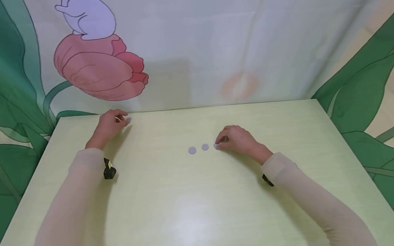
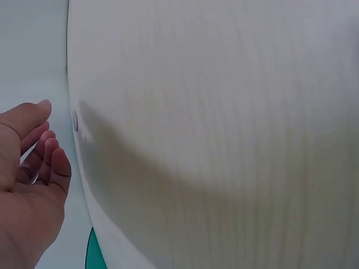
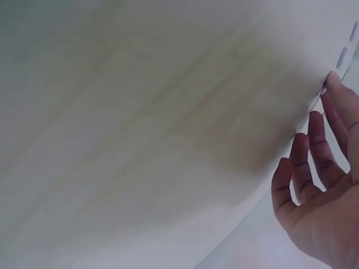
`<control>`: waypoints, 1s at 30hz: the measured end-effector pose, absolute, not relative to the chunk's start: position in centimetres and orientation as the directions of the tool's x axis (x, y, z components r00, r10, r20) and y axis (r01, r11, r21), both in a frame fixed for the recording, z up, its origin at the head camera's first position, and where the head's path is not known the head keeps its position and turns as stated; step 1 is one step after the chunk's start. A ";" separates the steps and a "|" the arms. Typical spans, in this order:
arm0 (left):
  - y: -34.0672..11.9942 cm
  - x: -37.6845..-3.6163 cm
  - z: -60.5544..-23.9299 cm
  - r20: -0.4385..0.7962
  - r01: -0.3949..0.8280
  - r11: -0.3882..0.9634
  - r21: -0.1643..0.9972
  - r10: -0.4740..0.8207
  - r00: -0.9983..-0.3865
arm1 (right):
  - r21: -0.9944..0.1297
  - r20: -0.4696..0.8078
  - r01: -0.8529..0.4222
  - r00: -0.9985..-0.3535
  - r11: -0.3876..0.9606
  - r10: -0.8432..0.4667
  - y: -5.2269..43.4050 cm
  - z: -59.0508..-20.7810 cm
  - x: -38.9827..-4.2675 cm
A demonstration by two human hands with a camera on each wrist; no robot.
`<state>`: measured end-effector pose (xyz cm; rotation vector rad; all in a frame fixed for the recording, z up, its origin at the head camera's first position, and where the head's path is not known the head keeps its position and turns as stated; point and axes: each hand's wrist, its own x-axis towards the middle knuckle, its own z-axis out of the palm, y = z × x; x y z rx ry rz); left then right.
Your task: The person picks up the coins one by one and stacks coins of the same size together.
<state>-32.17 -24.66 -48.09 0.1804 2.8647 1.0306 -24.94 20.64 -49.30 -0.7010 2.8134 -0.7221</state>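
Coins lie in a short row on the pale green table (image 1: 201, 197): two grey discs, the left coin (image 1: 192, 150) and the middle coin (image 1: 205, 147), sit just to the left of the right hand (image 1: 238, 140), close to each other but apart. A third coin (image 1: 215, 146) sits at the right hand's fingertips, which curl down onto it; the grip looks pinched on this disc, though the head view shows only its edge. The right wrist view shows the same hand's fingers (image 3: 314, 147) bent loosely toward the table edge, with thin grey slivers just beyond the fingertips.

Well to the left of the row, near the table's far edge, the left hand (image 1: 108, 125) rests with its fingers curled, and a small pale disc (image 1: 128, 120) shows at their tips; whether it is pinched or merely touched cannot be told. In the left wrist view the left hand's fingers (image 2: 53, 159) are loosely bent.

Behind the table hangs a curtain (image 1: 213, 44) printed with a pink tulip (image 1: 97, 68) and green leaves.
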 end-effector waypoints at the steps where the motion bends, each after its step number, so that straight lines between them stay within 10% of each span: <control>1: -24.7 -32.2 -48.1 -0.060 0.066 0.766 0.640 0.136 -0.989 | -0.481 -0.036 -0.397 -0.882 0.782 -0.470 20.6 -49.3 -24.9; 30: -24.7 -33.8 -49.6 -0.159 -0.053 0.784 0.619 0.059 -0.986 | -0.482 -0.088 -0.350 -0.892 0.803 -0.443 21.0 -48.4 -24.4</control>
